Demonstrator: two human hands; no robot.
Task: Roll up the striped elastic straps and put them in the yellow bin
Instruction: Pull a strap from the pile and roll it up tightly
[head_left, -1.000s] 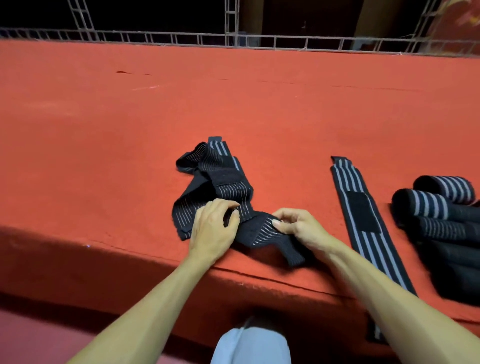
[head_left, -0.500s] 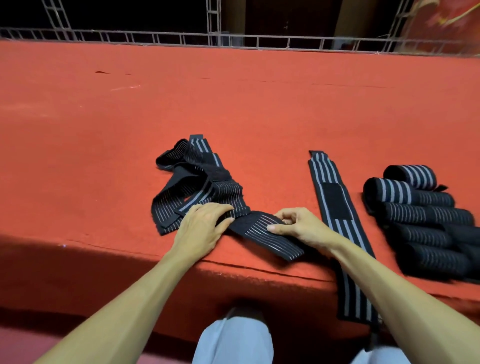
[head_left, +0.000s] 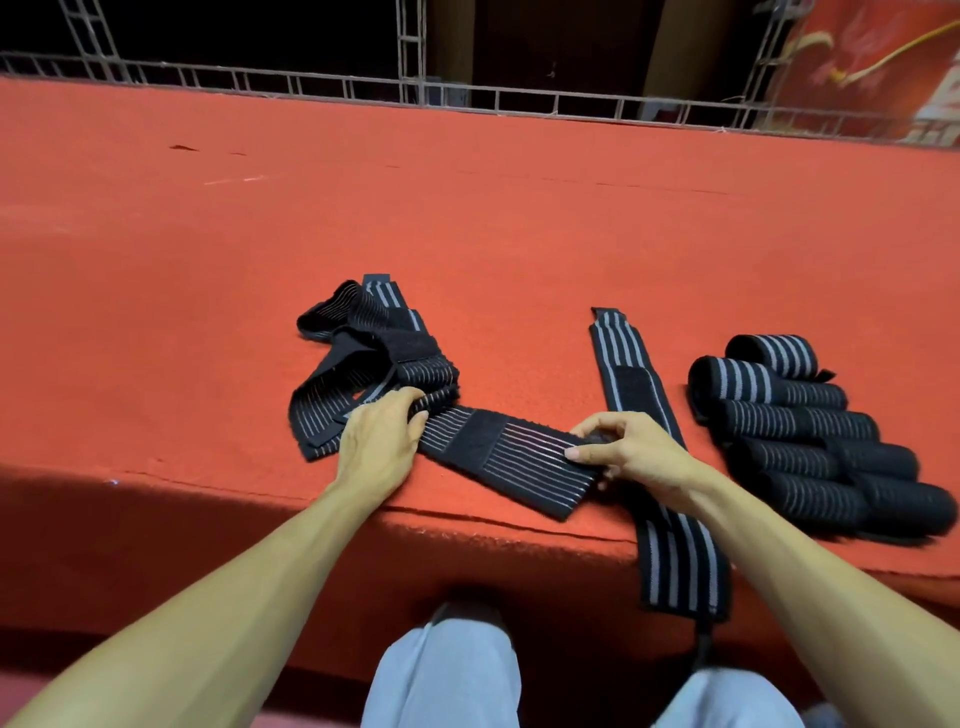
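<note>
The striped strap (head_left: 509, 462) lies stretched near the front edge of the red table (head_left: 467, 208), where your right hand (head_left: 634, 457) pinches and hides its end, your left hand (head_left: 379, 441) curls its fingers on it beside the tangled heap (head_left: 363, 358), and your right forearm covers part of the flat strap (head_left: 631, 389).

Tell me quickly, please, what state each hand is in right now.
Left hand: closed, gripping the striped strap mid-length.
Right hand: closed, pinching that strap's free end.
</note>
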